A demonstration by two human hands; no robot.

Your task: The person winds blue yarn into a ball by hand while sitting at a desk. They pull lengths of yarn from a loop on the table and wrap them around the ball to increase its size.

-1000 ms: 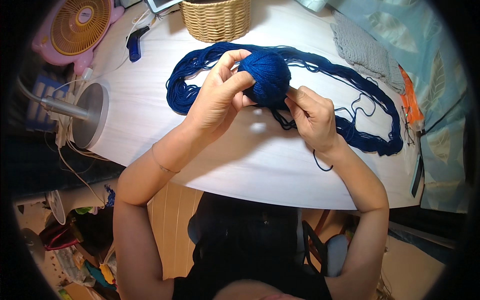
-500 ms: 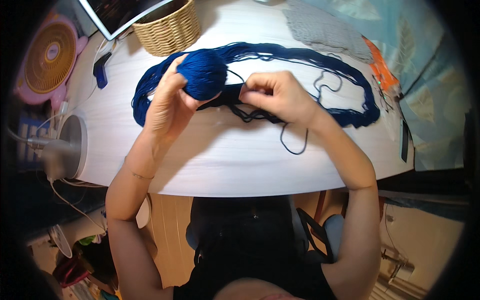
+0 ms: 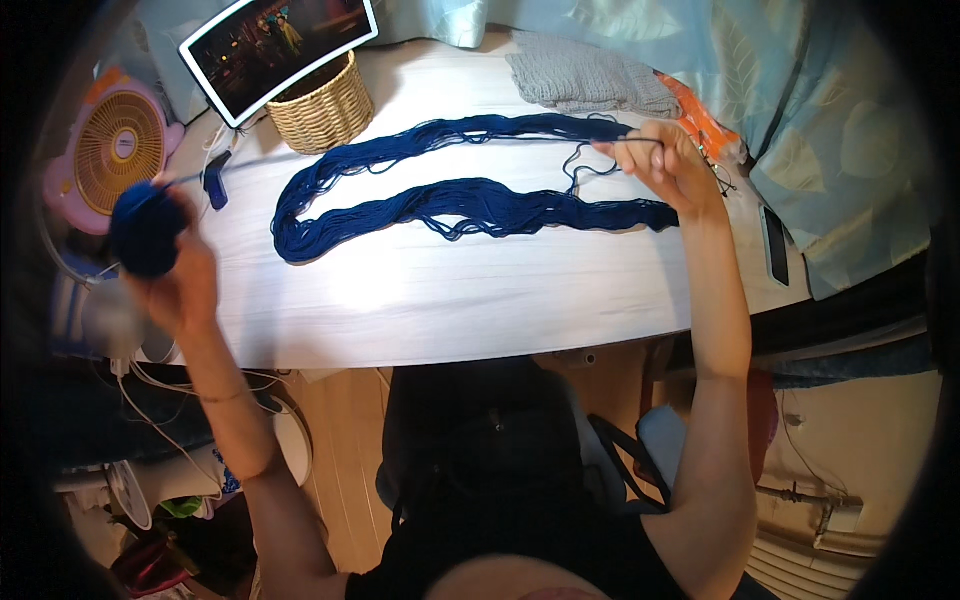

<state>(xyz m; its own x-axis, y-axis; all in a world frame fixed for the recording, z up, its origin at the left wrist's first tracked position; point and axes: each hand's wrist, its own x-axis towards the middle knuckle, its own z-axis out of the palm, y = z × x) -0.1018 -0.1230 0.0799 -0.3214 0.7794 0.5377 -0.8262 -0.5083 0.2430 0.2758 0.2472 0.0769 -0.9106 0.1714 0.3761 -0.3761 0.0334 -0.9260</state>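
Observation:
At the far left, my left hand [image 3: 188, 282] is wrapped round a ball of dark blue yarn [image 3: 148, 232], held up off the table and slightly blurred. A single strand [image 3: 255, 165] runs from the ball across to the right. My right hand [image 3: 672, 172] is closed on yarn at the right, its fingers pinched together over the far right part of the skein. The dark blue skein [image 3: 470, 203] lies on the table as a long flattened loop, with some loose strands along its near side. My right hand and wrist hide its right end.
Behind the skein stand a wicker basket [image 3: 322, 108] and a lit screen [image 3: 280, 45]. A pink fan [image 3: 122, 145] and a dark blue handheld item [image 3: 216, 182] are at the left. A grey knitted piece [image 3: 590, 78], orange packaging [image 3: 705, 120] and a phone [image 3: 773, 245] lie at the right.
My hands have moved wide apart. The left carried the yarn ball far left, the right went to the right, and a long strand now stretches between them. The view has shifted slightly.

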